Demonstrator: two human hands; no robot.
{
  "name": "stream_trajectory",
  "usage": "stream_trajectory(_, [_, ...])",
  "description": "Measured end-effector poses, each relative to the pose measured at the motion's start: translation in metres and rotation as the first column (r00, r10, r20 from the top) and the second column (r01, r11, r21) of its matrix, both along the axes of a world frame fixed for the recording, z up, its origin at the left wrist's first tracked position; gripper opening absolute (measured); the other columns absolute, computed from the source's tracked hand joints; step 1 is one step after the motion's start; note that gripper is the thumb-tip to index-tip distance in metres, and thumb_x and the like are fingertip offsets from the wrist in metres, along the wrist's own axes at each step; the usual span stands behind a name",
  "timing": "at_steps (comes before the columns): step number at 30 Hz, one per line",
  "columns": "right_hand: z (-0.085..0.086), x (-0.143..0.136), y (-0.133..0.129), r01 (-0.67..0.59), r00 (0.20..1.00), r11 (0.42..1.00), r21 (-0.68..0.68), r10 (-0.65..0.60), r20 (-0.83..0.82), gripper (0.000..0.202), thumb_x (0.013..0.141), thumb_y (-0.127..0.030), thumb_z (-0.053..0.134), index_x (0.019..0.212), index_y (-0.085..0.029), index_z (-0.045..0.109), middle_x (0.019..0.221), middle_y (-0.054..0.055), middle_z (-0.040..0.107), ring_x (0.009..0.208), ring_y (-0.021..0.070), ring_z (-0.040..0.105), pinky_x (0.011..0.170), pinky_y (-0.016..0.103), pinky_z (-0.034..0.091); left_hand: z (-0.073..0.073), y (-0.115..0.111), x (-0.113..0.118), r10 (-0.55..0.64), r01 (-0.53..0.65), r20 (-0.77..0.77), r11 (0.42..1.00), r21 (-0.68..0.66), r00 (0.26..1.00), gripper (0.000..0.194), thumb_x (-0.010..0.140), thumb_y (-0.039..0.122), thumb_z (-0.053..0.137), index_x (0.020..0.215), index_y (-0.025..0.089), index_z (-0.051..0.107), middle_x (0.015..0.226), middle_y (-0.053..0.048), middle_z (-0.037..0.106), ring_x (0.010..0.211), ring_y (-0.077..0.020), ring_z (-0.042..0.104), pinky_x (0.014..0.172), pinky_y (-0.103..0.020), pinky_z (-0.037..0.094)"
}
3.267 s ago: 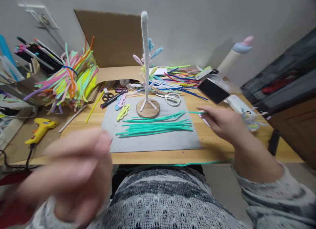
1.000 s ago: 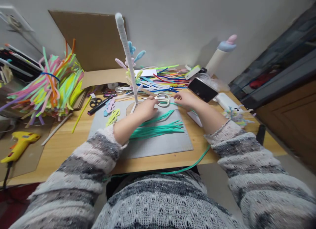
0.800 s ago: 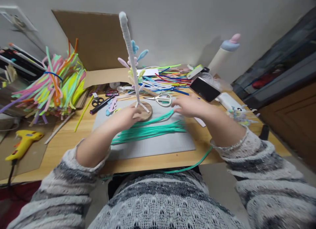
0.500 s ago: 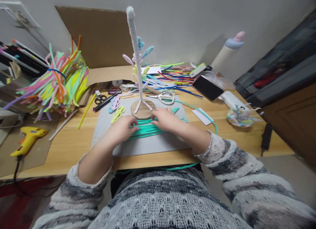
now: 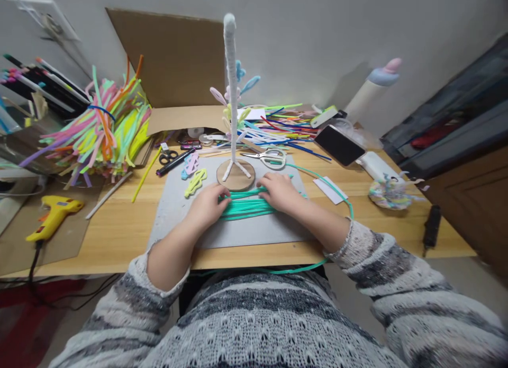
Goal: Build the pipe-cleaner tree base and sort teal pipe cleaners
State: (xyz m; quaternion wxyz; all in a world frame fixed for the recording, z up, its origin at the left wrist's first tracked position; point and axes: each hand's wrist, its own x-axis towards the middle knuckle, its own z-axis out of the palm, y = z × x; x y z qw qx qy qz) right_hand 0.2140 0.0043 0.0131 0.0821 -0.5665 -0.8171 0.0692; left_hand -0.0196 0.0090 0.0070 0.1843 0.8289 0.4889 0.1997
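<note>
Several long green strands [image 5: 248,209] lie side by side across a grey mat [image 5: 254,235]. At their left part my left hand [image 5: 210,203] has its fingers closed on the upper strands. My right hand [image 5: 280,192] pinches the same strands farther right, its fingertips bent down. Just beyond the hands stands a white fuzzy stem [image 5: 230,82] on a round cardboard base [image 5: 236,181], with pastel loops behind it. One green strand [image 5: 345,198] curves off to the right and round below the table edge.
White-handled scissors [image 5: 272,157] lie behind the base. A yellow glue gun [image 5: 55,215] and a bundle of coloured pipe cleaners [image 5: 103,129] are at the left. A phone [image 5: 339,145], a white card [image 5: 330,190] and a black tool [image 5: 432,227] sit at the right.
The view has shifted, so things appear farther right. My right hand has moved slightly away from my left along the green strands, and the upper strands are now lifted apart from the rest.
</note>
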Motion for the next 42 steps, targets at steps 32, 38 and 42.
stream_trajectory(32, [0.004,-0.009,-0.009,-0.298,0.952,0.951,-0.083,0.290,-0.100,0.007,0.080,-0.021,0.058,0.079,-0.019,0.064,0.090,0.004,0.065,0.089,0.0187,0.055,0.075,0.031,0.022,-0.010,0.001,0.001,-0.166,0.169,-0.050,0.982,0.079,0.985,0.017,0.078,0.019,0.057,0.093,0.018,0.066,0.099,-0.007,0.063,0.095,-0.0222,0.057,0.087,-0.035,0.045])
stream_trajectory(38, [0.034,0.007,-0.005,-0.223,0.971,0.973,-0.052,0.217,-0.097,0.017,0.085,-0.015,0.044,0.078,-0.018,0.059,0.075,0.002,0.064,0.070,0.0145,0.051,0.069,0.027,0.028,-0.007,0.000,0.002,-0.154,0.155,-0.039,0.987,0.044,0.987,0.028,0.092,0.030,0.039,0.096,0.019,0.065,0.101,-0.007,0.063,0.097,-0.0218,0.057,0.087,-0.036,0.042])
stream_trajectory(42, [0.065,0.032,-0.007,-0.080,0.996,0.997,0.010,0.081,-0.048,0.016,0.085,-0.016,0.042,0.081,-0.018,0.058,0.077,0.004,0.061,0.068,0.0152,0.049,0.059,0.024,0.029,-0.003,-0.005,0.005,-0.129,0.130,-0.070,0.992,0.002,0.989,0.034,0.093,0.039,0.037,0.104,0.018,0.060,0.104,-0.008,0.063,0.101,-0.0245,0.056,0.088,-0.039,0.041])
